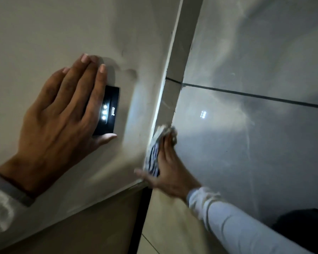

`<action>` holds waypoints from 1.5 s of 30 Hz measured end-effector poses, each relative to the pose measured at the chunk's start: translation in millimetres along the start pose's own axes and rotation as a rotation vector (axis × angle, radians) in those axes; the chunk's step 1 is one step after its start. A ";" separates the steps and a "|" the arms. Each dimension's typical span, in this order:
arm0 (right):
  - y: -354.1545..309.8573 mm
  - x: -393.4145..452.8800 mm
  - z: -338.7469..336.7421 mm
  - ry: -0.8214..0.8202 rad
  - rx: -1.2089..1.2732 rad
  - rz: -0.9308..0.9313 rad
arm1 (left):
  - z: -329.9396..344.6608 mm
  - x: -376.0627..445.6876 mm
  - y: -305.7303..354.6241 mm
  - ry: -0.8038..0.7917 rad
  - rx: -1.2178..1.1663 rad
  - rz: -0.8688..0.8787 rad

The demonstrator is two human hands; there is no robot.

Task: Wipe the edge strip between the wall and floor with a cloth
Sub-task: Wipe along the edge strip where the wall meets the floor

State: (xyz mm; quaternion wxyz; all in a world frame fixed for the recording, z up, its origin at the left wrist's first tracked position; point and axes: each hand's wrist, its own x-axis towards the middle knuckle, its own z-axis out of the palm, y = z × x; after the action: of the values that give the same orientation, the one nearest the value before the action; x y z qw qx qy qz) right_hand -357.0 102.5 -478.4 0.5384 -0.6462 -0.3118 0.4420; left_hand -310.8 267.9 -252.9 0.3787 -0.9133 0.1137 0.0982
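Note:
The edge strip [174, 57] is a grey tiled band running from top centre down to lower centre, between the pale wall [62, 30] on the left and the glossy floor tiles [255, 70] on the right. My right hand [168, 167] presses a striped dark-and-white cloth [155, 154] flat against the strip's lower part, fingers pointing up along it; the hand is motion-blurred. My left hand [62, 121] lies flat on the wall and holds a black rectangular light [107, 110] with three lit LEDs against it.
A dark grout line [255, 96] crosses the floor and strip. The LEDs reflect in the floor [203, 114]. A brown door or panel [103, 224] with a dark edge sits at the bottom left. A dark object [305, 226] lies at the lower right.

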 end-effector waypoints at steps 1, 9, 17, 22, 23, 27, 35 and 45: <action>4.2 -13.7 18.3 -0.101 -0.004 0.012 | 1.0 0.0 0.8 -0.001 -0.014 -0.014; -4.0 -8.1 21.6 -0.040 0.158 0.075 | -4.9 -30.0 0.8 -0.042 -0.098 -0.137; -7.1 -31.6 60.2 -0.305 0.271 0.156 | -19.6 -12.6 21.0 -0.142 -0.001 -0.144; -6.0 -14.2 66.2 -0.041 0.359 0.185 | -29.7 -6.5 33.8 -0.171 0.084 -0.167; -12.6 -13.0 74.6 0.028 0.417 0.235 | -29.6 -6.0 35.0 -0.177 0.101 -0.166; -39.5 -22.8 110.3 0.242 0.721 0.321 | -22.5 -7.1 40.4 -0.102 0.130 -0.181; -33.8 14.6 62.4 0.291 0.767 0.254 | -38.3 -25.3 44.0 -0.182 0.096 -0.166; -30.9 3.2 66.1 0.204 0.757 0.267 | -42.0 -31.6 38.9 -0.223 0.098 -0.188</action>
State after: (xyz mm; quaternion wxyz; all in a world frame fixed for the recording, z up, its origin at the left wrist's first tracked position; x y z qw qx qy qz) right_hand -413.4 140.1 -451.1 0.7041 -0.4778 0.0141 0.5251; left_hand -348.0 215.4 -241.4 0.4406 -0.8837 -0.0105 0.1574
